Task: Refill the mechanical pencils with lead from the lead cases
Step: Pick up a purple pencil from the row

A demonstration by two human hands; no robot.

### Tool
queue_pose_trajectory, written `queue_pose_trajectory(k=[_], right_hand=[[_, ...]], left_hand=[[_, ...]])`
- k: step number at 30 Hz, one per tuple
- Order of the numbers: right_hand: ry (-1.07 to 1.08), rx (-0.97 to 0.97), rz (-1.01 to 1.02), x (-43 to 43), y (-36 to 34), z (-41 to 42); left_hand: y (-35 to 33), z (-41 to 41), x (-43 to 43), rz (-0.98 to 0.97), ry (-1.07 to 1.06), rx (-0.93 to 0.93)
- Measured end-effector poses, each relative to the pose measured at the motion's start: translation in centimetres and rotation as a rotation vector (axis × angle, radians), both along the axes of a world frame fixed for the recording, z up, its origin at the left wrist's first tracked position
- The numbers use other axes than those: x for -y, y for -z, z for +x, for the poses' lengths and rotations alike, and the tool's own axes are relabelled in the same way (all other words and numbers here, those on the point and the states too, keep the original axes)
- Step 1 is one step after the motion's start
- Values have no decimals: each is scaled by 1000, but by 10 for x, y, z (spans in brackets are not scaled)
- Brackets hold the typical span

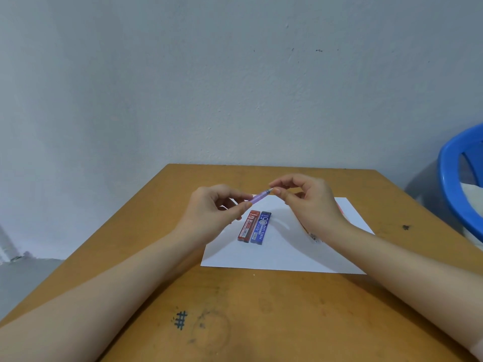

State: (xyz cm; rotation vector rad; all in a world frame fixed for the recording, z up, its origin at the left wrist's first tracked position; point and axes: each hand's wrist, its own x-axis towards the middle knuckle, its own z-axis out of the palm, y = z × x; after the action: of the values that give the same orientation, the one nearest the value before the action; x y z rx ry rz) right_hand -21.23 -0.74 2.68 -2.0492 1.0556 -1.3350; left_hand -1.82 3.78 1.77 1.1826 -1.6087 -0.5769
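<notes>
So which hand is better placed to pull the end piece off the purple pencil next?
Right. The right hand pinches the far end of the purple pencil between its fingertips, while the left hand holds the barrel, so the left would probably do best steadying it.

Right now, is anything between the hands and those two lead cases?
Nothing visible. The red lead case and blue lead case lie uncovered on the paper near the left hand and right hand, which hold the purple pencil.
</notes>
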Motion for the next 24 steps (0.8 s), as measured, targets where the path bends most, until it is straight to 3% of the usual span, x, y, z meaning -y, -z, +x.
queue_pose_trajectory(k=[8, 11, 19, 24], right_hand=[[56, 36, 79, 8, -1, -2], [69, -33, 88, 10, -6, -7], [87, -638, -157, 7, -8, -7], [58, -955, -166, 3, -4, -6]], left_hand=[[1, 3, 3, -26, -39, 84], [2, 3, 4, -29, -67, 59], [-3, 5, 4, 15, -154, -42], [-4, 3, 3, 60, -167, -157]])
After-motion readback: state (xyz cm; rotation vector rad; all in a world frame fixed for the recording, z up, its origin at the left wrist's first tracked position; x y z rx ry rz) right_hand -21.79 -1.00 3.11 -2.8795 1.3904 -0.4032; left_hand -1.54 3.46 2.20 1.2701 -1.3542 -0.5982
